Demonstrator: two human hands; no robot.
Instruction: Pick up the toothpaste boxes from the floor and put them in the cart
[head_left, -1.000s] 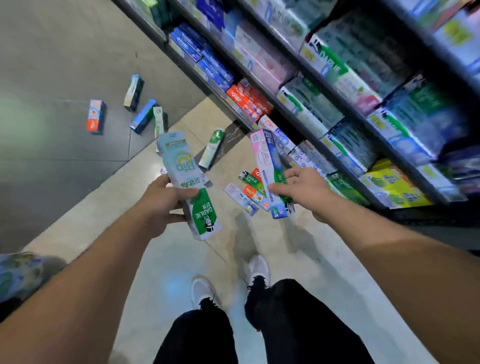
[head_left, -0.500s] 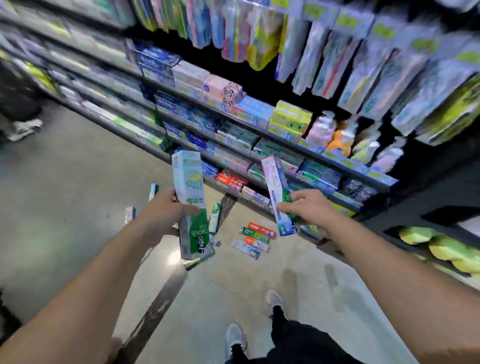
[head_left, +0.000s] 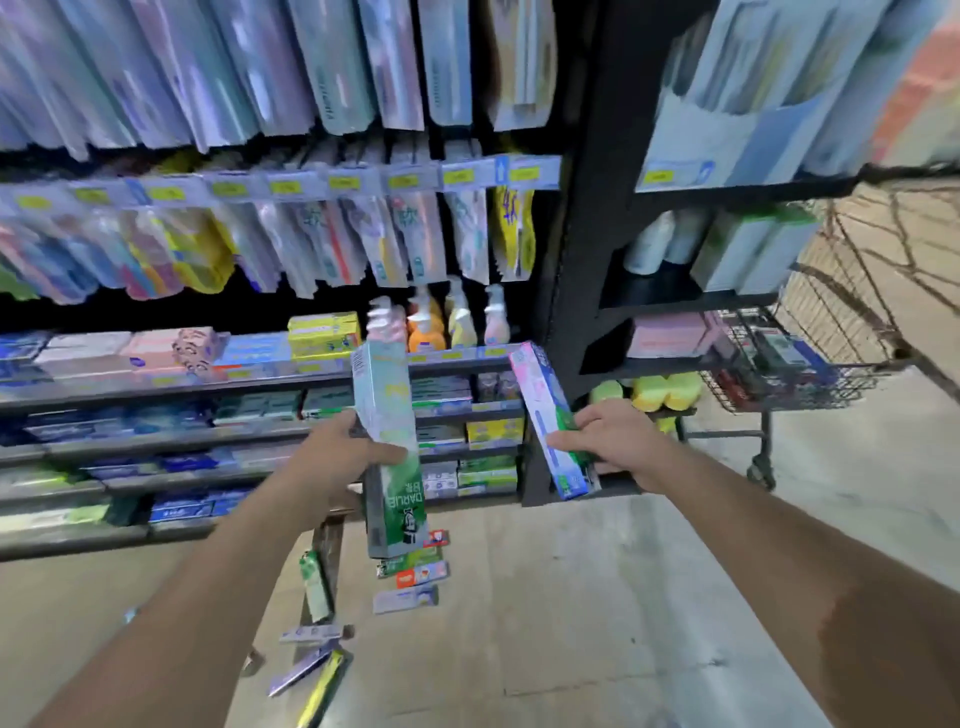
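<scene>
My left hand (head_left: 337, 452) grips a tall green and white toothpaste box (head_left: 392, 447) around its middle, held upright. My right hand (head_left: 610, 441) holds a pink and blue toothpaste box (head_left: 545, 410), tilted with its top to the left. Several more toothpaste boxes (head_left: 410, 577) lie on the floor below my hands, and others (head_left: 311, 649) lie further left. The wire cart (head_left: 800, 364) stands at the right, beyond my right hand, with a few boxes in its basket.
Store shelves (head_left: 208, 384) stocked with toothpaste run along the left and centre, with hanging toothbrush packs above. A black shelf post (head_left: 566, 312) stands between the shelves and the cart. The cart's wheel (head_left: 761, 473) rests on the tiled floor.
My view has swung up and to the right, away from the floor, bringing the cart into sight. Both hands still hold their boxes and have moved right with the turn.
</scene>
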